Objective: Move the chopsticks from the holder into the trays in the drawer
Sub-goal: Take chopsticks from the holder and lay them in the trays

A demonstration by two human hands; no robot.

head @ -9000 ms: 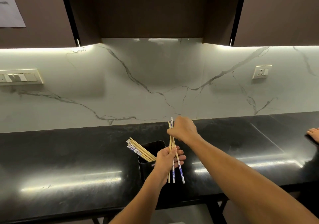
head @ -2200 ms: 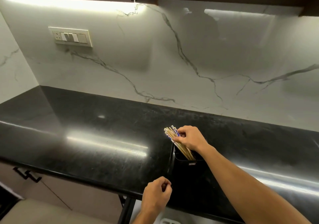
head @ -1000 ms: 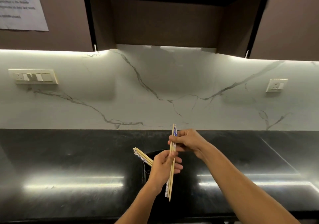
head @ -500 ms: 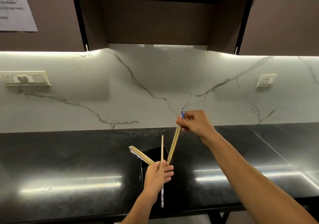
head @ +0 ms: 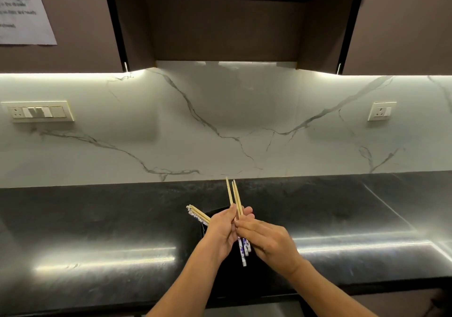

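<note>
both hands gather chopsticks above the black surface (head: 97, 219)

left hand (head: 221, 231) and right hand (head: 267, 242) both grip three chopsticks (head: 235, 198); several remaining chopsticks (head: 197, 214) lean in the black holder (head: 208, 215); the wall notice (head: 20, 8) is unreadable.

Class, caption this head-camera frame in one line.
Both hands, left hand and right hand, gather pale wooden chopsticks above black holder on black countertop.

Black countertop (head: 97, 231), marble backsplash (head: 220, 111), switch panel (head: 39, 111), socket (head: 381, 111)

wooden chopsticks (head: 234, 195); glossy black counter (head: 97, 231)
</note>
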